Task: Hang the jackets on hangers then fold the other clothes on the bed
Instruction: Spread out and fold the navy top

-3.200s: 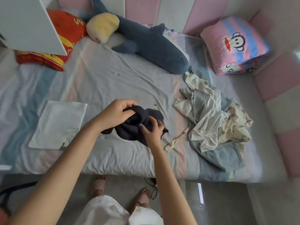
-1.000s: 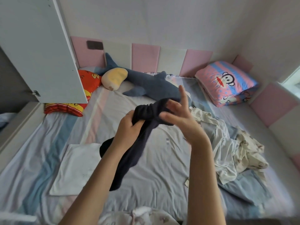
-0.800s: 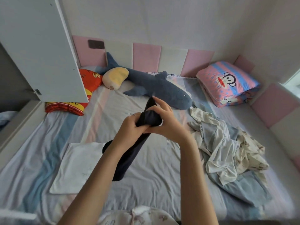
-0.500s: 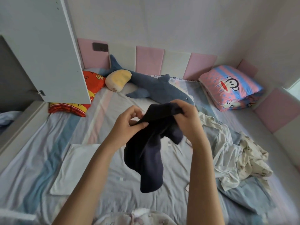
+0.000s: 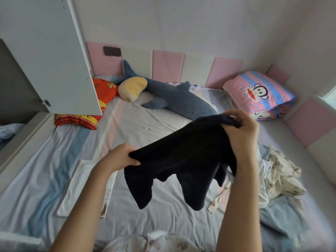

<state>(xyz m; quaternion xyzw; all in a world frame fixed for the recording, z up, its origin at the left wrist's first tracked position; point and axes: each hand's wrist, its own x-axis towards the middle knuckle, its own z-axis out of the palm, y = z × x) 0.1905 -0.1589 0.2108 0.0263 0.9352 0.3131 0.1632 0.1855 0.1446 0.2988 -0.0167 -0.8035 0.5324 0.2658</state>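
Both hands are raised over the bed and set well apart, each clamped on the same dark navy, fleecy-looking garment (image 5: 181, 160). The left hand (image 5: 123, 157) grips the lower end of its upper edge with curled fingers. The right hand (image 5: 241, 131) pinches the other end higher up, bunching the fabric there. The garment hangs stretched on a slant between them, clear of the mattress, and two soft, rounded lobes droop from its lower edge.

Below lies the bed's wrinkled cotton sheet (image 5: 54, 179), striped in pale blue, pink and grey. A flat, rectangular folded white cloth (image 5: 76, 193) rests on it under the left forearm. To the right sits a crumpled heap of cream and pale blue clothes (image 5: 278, 175), some of it with a small print, and a narrow cream strip (image 5: 218, 199) trails from it.

Toward the head of the bed lie a long grey-blue plush shark (image 5: 178, 100), a rounded yellow cushion (image 5: 131, 89) touching its tail end, a red printed cushion (image 5: 101, 91) and a pink-and-blue striped pillow with a monkey face (image 5: 258, 93). Padded pink and cream wall panels (image 5: 167, 64) line the bed's edge. A smooth white cupboard door (image 5: 51, 51) stands open on the left.
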